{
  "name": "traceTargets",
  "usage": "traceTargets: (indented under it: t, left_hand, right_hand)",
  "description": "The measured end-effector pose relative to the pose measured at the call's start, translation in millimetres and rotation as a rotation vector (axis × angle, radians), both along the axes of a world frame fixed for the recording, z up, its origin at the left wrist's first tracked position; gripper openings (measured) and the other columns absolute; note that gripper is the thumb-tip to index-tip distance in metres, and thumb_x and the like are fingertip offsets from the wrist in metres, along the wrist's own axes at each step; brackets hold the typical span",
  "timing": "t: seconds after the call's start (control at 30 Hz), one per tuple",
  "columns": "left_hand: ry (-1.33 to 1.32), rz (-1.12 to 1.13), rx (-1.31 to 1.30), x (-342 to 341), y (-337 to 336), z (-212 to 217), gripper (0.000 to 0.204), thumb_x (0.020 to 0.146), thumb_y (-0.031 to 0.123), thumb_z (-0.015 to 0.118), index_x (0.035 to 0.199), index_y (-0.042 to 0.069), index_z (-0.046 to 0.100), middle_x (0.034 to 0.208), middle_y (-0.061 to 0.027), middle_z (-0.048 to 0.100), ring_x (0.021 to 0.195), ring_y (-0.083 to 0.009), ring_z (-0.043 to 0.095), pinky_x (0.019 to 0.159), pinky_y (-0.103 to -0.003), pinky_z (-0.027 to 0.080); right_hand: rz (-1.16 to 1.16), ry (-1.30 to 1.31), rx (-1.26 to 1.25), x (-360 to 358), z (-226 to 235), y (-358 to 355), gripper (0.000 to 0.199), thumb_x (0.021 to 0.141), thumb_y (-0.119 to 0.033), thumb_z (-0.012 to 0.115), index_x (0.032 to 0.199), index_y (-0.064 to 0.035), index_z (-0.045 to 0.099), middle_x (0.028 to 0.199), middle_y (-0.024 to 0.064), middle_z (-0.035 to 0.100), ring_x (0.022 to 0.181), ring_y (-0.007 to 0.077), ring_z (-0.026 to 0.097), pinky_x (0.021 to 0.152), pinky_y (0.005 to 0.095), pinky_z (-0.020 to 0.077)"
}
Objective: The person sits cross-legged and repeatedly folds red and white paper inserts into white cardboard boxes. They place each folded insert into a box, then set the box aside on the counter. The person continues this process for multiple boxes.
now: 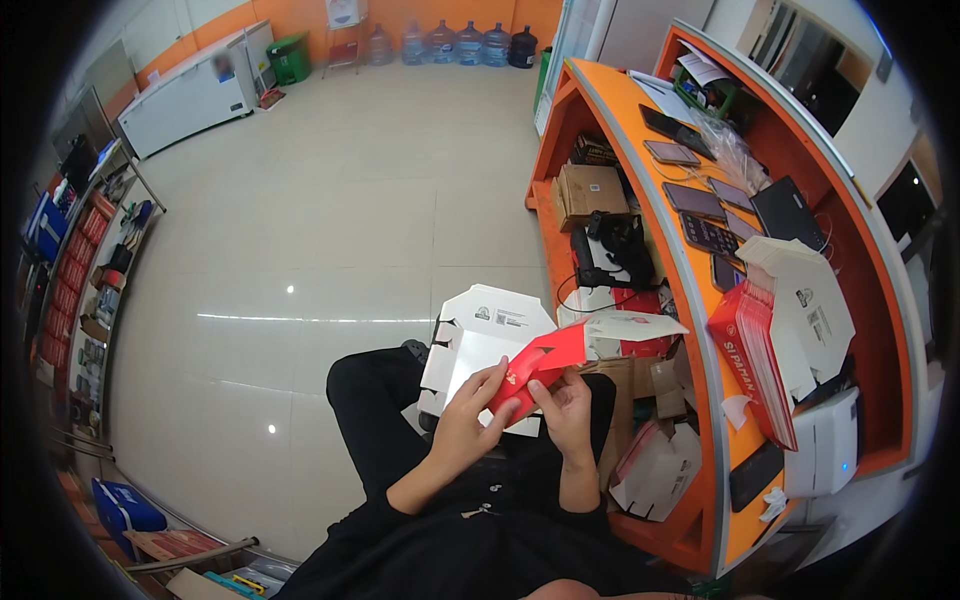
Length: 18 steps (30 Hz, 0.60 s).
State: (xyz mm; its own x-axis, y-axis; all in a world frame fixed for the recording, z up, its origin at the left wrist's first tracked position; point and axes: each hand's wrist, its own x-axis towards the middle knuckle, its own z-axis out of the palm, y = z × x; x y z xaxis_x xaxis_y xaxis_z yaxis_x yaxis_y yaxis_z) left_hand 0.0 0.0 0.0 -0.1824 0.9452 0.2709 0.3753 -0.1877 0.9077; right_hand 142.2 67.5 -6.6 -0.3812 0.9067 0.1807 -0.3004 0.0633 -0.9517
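Both hands (pixel 520 410) pinch a red-and-white carton blank (pixel 545 360) above the lap.

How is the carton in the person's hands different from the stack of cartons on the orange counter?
The carton in hand is a single piece, partly opened, gripped by the left hand and right hand; the stack of flat cartons holds many, pressed flat, leaning on the orange counter untouched. The held one shows a red outside and white flaps; the stack shows mostly red edges. Both are red and white cardboard.
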Motion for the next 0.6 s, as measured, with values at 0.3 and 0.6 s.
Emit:
traceTargets:
  t: [0.3, 0.6]
  left_hand:
    - [0.298, 0.003, 0.097, -15.8, 2.8, 6.3, 0.070, 0.072, 0.019, 0.076, 0.134, 0.011, 0.046, 0.115, -0.0111, 0.057, 0.099, -0.0273, 0.059, 0.081, -0.034, 0.051]
    - [0.436, 0.065, 0.129, -21.6, 3.0, 13.8, 0.068, 0.071, 0.021, 0.075, 0.132, 0.010, 0.048, 0.116, -0.0113, 0.057, 0.099, -0.0272, 0.060, 0.079, -0.034, 0.052]
  right_hand:
    - [0.098, 0.207, -0.090, 28.7, 6.2, 12.1, 0.057, 0.094, -0.045, 0.033, 0.125, 0.0005, 0.046, 0.122, 0.0147, 0.056, 0.106, 0.0228, 0.059, 0.085, 0.0338, 0.0503]
    - [-0.270, -0.220, 0.026, 21.1, 27.2, 16.9, 0.023, 0.083, -0.003, 0.065, 0.104, 0.0014, 0.055, 0.086, 0.0055, 0.063, 0.070, 0.0137, 0.061, 0.066, 0.0289, 0.0497]
